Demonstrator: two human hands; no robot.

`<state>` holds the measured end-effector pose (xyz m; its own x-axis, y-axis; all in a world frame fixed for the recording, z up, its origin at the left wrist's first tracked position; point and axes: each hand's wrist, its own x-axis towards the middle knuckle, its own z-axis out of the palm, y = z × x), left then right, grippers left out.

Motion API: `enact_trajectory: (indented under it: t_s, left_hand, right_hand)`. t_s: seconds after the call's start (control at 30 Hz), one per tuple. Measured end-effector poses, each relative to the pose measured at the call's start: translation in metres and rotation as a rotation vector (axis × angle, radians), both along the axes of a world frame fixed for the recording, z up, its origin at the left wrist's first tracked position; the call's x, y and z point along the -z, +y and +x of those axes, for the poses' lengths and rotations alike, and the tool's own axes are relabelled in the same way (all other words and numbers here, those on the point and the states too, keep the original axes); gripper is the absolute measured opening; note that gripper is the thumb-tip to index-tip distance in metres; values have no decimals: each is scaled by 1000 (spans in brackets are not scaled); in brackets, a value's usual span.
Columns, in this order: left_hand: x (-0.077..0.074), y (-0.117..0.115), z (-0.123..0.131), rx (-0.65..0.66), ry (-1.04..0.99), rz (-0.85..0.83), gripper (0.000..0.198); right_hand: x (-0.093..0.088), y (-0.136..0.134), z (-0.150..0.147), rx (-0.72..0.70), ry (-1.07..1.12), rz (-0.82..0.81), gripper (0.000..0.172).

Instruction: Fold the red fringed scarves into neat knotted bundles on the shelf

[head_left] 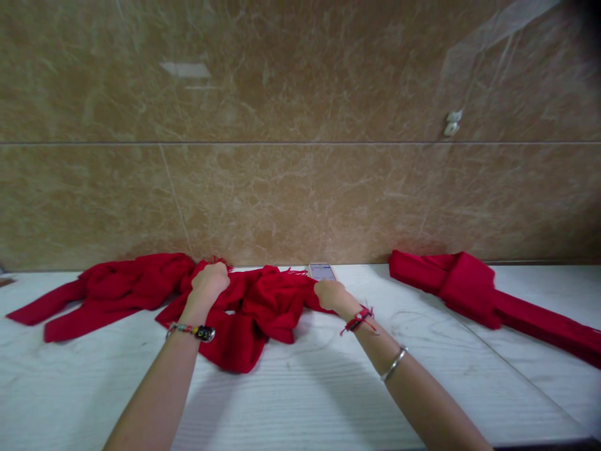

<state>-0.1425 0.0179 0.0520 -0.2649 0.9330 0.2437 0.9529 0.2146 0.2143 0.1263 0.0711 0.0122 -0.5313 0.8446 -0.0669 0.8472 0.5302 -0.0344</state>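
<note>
A crumpled red scarf [275, 304] with fringed ends lies between my hands on the pale wood-grain table. My left hand [211, 280] is closed on its left part, where some fringe sticks out beyond the fist. My right hand [331, 294] grips the scarf's right end, fingers curled and mostly hidden from above. Left of my left hand rests a second red cloth [136, 282], bunched, with two tails spread toward the left. Just behind my right hand is a phone [322, 272] with its screen lit.
To the right, a red scarf [462, 285] lies folded and wrapped, one long tail running to the frame's edge. A brown marble-look wall [300, 200] rises directly behind the table [300, 407]. A seam crosses the tabletop at the right.
</note>
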Motion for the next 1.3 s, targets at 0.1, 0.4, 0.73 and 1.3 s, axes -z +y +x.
enact_trajectory:
  t_s: [0.1, 0.4, 0.73, 1.3]
  left_hand:
    - [-6, -3, 10, -108, 52, 31, 21]
    - [-19, 1, 45, 230, 59, 283, 26]
    - [-27, -13, 81, 659, -246, 272, 14]
    - [-56, -38, 113, 523, -250, 516, 7]
  right_hand:
    - [12, -9, -26, -103, 70, -20, 27]
    - [17, -3, -55, -294, 422, -73, 29]
    - [1, 18, -23, -437, 1055, -28, 44]
    - [-57, 1, 24, -389, 1276, 57, 18]
